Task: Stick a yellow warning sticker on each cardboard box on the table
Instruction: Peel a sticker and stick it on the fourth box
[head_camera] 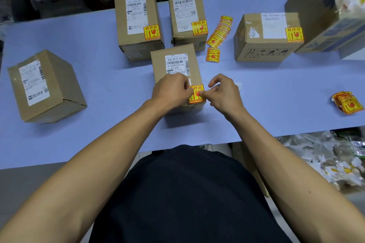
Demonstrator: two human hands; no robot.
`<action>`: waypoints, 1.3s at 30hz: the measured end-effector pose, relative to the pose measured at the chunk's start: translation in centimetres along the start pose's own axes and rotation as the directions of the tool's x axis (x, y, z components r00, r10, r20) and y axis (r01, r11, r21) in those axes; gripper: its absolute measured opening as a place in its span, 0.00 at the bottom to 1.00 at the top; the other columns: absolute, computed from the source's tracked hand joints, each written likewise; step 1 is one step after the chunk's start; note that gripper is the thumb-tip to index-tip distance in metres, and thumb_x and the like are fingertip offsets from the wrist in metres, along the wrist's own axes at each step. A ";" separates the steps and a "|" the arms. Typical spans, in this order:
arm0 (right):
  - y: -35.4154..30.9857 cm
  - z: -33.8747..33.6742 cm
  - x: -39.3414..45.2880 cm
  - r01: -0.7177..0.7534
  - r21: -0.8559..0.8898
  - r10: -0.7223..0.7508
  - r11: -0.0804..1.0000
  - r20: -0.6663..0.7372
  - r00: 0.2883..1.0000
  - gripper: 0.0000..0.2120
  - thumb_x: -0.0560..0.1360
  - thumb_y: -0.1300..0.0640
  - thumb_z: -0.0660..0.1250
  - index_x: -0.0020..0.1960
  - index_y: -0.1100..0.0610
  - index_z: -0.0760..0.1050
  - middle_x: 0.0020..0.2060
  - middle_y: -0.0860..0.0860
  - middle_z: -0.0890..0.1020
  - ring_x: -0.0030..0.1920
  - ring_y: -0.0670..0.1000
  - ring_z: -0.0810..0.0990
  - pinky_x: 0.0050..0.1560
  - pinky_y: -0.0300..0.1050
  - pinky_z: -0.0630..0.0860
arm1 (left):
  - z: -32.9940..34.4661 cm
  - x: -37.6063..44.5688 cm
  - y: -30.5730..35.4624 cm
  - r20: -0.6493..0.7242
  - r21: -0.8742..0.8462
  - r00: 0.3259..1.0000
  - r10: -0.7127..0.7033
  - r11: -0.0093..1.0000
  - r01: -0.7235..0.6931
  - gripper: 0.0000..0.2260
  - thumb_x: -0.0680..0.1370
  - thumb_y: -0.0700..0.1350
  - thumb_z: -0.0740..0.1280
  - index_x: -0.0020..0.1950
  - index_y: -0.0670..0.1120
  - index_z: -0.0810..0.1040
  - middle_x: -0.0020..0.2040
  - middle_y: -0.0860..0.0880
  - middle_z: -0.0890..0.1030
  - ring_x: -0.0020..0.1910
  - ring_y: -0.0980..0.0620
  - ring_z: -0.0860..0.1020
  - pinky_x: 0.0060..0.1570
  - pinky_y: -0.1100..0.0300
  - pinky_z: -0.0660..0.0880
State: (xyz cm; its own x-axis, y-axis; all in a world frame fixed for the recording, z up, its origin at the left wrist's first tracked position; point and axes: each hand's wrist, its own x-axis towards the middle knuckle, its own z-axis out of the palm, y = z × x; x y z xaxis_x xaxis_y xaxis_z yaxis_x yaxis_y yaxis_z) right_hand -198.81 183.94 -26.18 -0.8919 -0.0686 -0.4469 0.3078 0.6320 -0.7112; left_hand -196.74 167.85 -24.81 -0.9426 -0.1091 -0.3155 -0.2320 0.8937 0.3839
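Here, a yellow warning sticker (196, 93) lies on the centre cardboard box (176, 77), pinched by left hand (170, 92) and right hand (223, 94). Three stickered boxes stand at 11, 12 and 2 o'clock; one bare box (45, 87) at 9 o'clock. Two loose sticker piles lie rightward.

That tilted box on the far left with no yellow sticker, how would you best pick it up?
Probably with the left hand from above, palm over the unstickered box and fingers down its two long sides. It lies skewed on the table, apart from the other boxes, so both sides look free to reach.
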 end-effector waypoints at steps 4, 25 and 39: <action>-0.1 0.2 0.1 0.042 -0.105 -0.045 0.994 -0.025 0.999 0.15 0.69 0.52 0.78 0.45 0.57 0.74 0.41 0.54 0.83 0.44 0.57 0.83 0.46 0.56 0.80 | 0.1 0.2 0.1 -0.010 0.069 0.999 0.044 0.997 -0.043 0.09 0.75 0.52 0.66 0.41 0.48 0.79 0.40 0.47 0.82 0.44 0.44 0.78 0.35 0.58 0.65; 0.8 2.8 1.2 -0.028 0.087 0.010 0.996 0.197 0.980 0.30 0.78 0.36 0.61 0.74 0.53 0.68 0.63 0.52 0.80 0.64 0.54 0.78 0.66 0.55 0.73 | 2.2 -1.1 -4.6 -0.079 0.059 0.997 -0.024 0.998 0.029 0.30 0.81 0.61 0.57 0.80 0.52 0.56 0.82 0.45 0.50 0.80 0.41 0.46 0.74 0.38 0.53; 3.4 2.0 2.0 -0.074 0.319 -0.019 0.945 0.279 0.960 0.36 0.78 0.38 0.64 0.80 0.48 0.56 0.76 0.52 0.67 0.73 0.50 0.69 0.72 0.55 0.67 | 2.7 -0.2 -5.4 -0.108 -0.608 0.935 -0.337 0.767 0.206 0.35 0.78 0.56 0.67 0.81 0.54 0.53 0.82 0.49 0.54 0.78 0.49 0.59 0.70 0.59 0.59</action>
State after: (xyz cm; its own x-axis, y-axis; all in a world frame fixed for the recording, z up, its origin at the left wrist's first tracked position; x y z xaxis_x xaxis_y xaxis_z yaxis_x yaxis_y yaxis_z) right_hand -198.85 184.39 -30.61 -0.7697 -0.2931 -0.5672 0.4629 0.3557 -0.8119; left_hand -194.63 164.22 -29.19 -0.8294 -0.4499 -0.3312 -0.5184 0.3986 0.7566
